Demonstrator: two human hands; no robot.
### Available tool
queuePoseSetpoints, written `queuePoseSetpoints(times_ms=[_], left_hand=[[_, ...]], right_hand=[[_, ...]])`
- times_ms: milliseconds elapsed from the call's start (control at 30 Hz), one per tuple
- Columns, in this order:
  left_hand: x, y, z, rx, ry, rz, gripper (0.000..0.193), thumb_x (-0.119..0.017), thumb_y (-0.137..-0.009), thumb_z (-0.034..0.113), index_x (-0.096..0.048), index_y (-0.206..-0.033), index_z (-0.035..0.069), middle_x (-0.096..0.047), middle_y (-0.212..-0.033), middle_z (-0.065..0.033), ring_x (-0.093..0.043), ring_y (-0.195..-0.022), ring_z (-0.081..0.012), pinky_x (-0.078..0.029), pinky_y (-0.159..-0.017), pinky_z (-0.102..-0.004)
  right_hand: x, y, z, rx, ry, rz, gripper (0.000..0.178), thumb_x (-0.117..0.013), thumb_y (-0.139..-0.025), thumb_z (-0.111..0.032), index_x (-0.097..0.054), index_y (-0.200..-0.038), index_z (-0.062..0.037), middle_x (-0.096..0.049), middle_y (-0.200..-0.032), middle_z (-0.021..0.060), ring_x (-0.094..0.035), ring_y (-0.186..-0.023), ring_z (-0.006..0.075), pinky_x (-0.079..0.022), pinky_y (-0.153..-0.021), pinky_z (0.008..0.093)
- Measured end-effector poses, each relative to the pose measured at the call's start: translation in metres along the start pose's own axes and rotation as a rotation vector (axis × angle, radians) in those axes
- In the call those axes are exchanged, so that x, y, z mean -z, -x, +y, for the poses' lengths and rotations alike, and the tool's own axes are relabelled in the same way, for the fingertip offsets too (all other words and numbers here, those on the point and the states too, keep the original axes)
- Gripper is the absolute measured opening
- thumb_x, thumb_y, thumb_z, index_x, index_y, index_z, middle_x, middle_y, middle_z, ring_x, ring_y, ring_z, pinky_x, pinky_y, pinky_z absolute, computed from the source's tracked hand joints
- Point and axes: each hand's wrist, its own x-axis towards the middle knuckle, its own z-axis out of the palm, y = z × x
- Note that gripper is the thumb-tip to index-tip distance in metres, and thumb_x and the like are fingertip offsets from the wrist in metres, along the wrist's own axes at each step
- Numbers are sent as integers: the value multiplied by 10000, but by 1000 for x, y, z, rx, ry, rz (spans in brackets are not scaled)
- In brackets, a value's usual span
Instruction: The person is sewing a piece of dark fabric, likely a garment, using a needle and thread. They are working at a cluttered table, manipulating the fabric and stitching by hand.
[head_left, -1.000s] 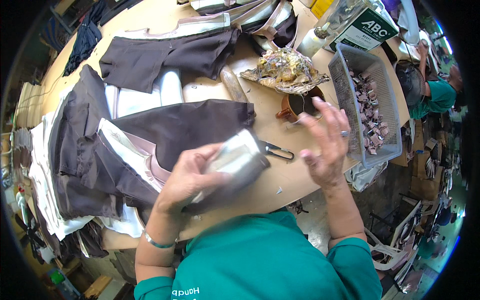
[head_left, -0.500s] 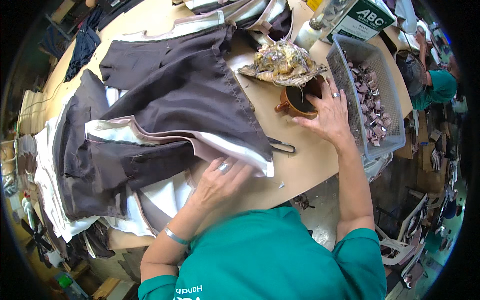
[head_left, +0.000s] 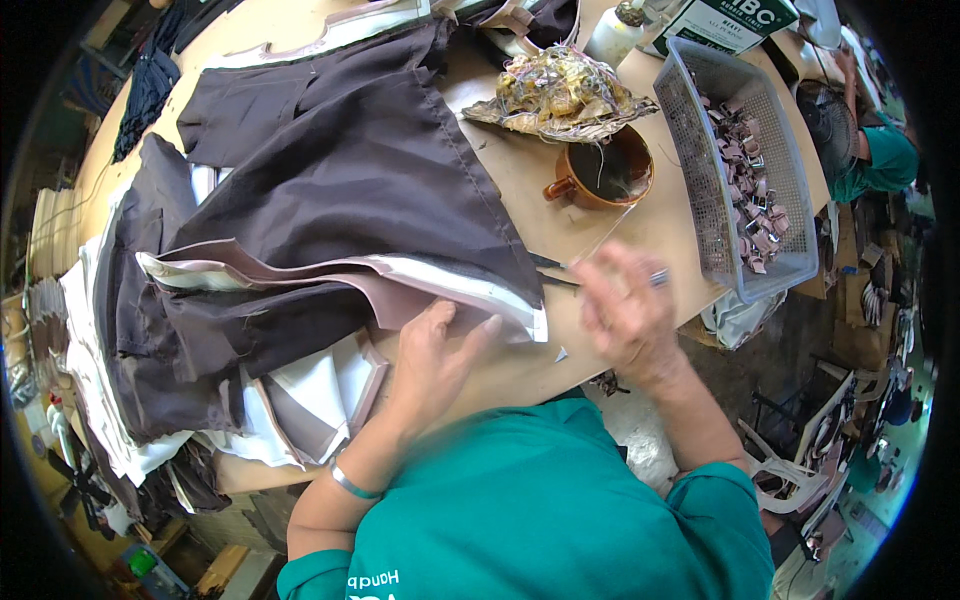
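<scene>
A large dark brown fabric piece (head_left: 340,170) with pinkish-brown and white edging lies in front of me. At its near edge, my left hand (head_left: 430,360) touches the lifted pinkish flap (head_left: 395,300), thumb and fingers apart. My right hand (head_left: 630,310) is smeared by motion above the table, just right of the fabric's corner. Close to its fingertips, two thin dark prongs of a tool (head_left: 552,263) stick out by that corner; whether I grip it cannot be made out. A brown mug (head_left: 575,190) with dark contents stands beyond my right hand, a thin pale strand trailing from it.
A crusty, glue-coated heap (head_left: 560,95) sits behind the mug. To the right, a grey mesh basket (head_left: 690,200) holds several small strap pieces with buckles. A white bottle (head_left: 615,35) and a green-and-white can (head_left: 725,25) stand at the back. Another person (head_left: 885,160) is at far right.
My right hand has left the mug and come nearer, toward the fabric's corner and the dark tool. The left hand has turned with its thumb spread, and the pinkish flap stands more lifted.
</scene>
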Motion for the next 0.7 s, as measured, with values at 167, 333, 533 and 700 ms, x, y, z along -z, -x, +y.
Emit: queuePoseSetpoints(times_ms=[167,333,533,700], left_hand=[[-4,-6,-6,66,225,7,349,-622,-786,118,-518,-1083,-34,-607,-1019,-141,-575,-946,-206,-418,-853,-305],[-15,-5,-2,88,333,14,468,-649,-752,70,-448,-1163,-25,-578,-1030,-127,-555,-958,-203,-416,-864,-307],[-15,-10,1,138,409,20,385,-616,-720,-29,-463,-1073,-40,-587,-989,-100,-583,-907,-164,-474,-790,-276],[-14,-10,-3,134,536,8,360,-625,-719,-38,-472,-1045,-29,-587,-969,-99,-587,-887,-158,-488,-770,-276]], right_hand=[[-36,18,-31,-348,-807,-46,491,-574,-677,95,-501,-1143,-41,-482,-1061,149,-577,-805,233,-496,-688,321],[-38,20,-40,-247,-888,39,533,-574,-683,122,-460,-1183,-24,-501,-1075,148,-588,-759,211,-495,-700,305],[-31,10,-34,18,-598,150,529,-596,-647,105,-485,-1153,0,-588,-933,128,-573,-749,246,-477,-651,335],[-29,2,-32,188,-390,159,483,-608,-666,6,-513,-1138,-26,-572,-820,72,-558,-702,214,-457,-593,314]])
